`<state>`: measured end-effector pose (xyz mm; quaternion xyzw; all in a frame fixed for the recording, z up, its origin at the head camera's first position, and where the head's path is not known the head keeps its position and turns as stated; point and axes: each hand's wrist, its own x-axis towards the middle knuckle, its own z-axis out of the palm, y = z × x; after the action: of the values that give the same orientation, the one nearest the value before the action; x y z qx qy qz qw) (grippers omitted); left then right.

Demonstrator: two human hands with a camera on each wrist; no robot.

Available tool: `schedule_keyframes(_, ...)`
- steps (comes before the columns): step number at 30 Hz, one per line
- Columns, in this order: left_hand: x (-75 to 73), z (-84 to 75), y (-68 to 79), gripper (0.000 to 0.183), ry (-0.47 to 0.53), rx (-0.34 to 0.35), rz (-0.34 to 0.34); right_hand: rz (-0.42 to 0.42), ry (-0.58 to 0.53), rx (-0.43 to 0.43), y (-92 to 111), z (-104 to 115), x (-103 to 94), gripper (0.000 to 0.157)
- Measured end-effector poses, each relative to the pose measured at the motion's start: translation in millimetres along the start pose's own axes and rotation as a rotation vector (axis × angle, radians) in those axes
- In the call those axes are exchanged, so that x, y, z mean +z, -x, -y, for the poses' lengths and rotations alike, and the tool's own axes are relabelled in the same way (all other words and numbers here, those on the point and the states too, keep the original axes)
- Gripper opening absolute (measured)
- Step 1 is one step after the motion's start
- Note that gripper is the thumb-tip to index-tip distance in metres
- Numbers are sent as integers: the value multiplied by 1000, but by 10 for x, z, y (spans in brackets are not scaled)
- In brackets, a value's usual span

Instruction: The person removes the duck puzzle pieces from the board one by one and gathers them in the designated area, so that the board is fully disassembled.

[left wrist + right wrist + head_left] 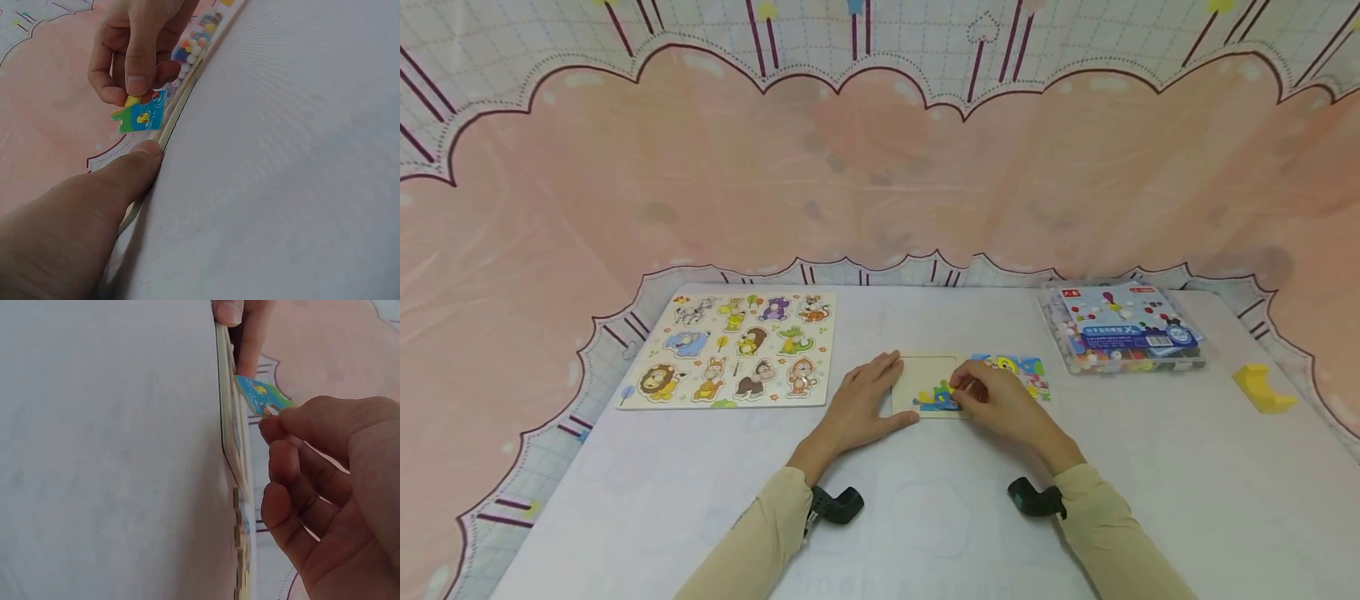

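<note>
My right hand (1000, 402) pinches a small puzzle piece (144, 119) between thumb and forefinger. The piece is blue and green with a yellow duck on it, and it is tilted in the right wrist view. It hangs over a small pale wooden puzzle board (925, 367) with a raised border. On the board's left side rests my left hand (861, 404), fingers stretched along the left edge and thumb (134, 165) at the front edge. More colourful puzzle pieces (1033, 377) lie just right of the board, partly hidden behind my right hand.
A large animal peg board (782, 350) lies at the left of the white table (910, 525). At the back right sits a clear plastic box (1120, 329) of coloured beads. A yellow curved block (1262, 390) is near the right edge. Patterned cloth hangs behind.
</note>
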<state>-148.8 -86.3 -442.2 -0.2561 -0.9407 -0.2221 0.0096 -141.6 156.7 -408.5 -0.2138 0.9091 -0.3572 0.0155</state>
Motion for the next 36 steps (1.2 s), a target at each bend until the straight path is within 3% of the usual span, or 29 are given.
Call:
schedule_keyframes(22,-8,-5,5,85,-1,7,-5,-10,-21,-5,144,-168,-135,12)
schedule_keyframes(36,-1,4,-5,85,-5,3,8,6,-6,49,244,-275,-211,10)
